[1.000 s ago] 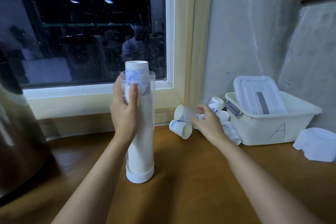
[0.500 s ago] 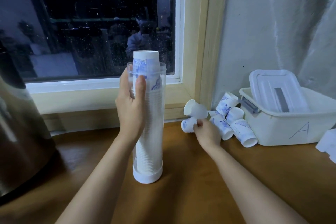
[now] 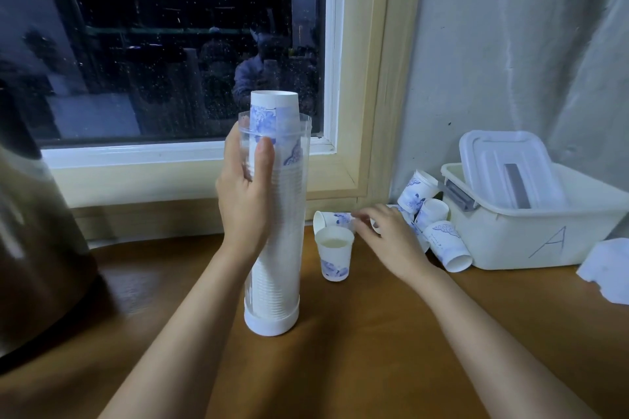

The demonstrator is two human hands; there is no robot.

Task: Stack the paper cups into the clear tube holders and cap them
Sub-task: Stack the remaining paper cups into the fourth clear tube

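A clear tube holder [image 3: 289, 248] stands upright on the wooden table [image 3: 374, 367] in a white base cap [image 3: 272, 322]. It is filled with stacked paper cups, and the top cup [image 3: 274, 102] sticks out above the rim. My left hand [image 3: 243, 201] grips the tube near its top. A single blue-patterned cup [image 3: 335, 255] stands upright just right of the tube. Behind it a cup [image 3: 332, 218] lies on its side, and the fingertips of my right hand [image 3: 391, 238] touch its base end. Several more cups [image 3: 446, 241] lie in a heap past that hand.
A white plastic bin [image 3: 510, 241] marked "A" sits at the right against the wall, its lid [image 3: 503, 163] leaning inside. A white object [image 3: 606, 269] lies at the far right edge. A large dark metal vessel [image 3: 34, 248] fills the left side. The window sill runs behind.
The cup my right hand held half a second ago now stands upright on the table beside the tube. That hand has moved back to the lying cup. My left hand keeps its grip.
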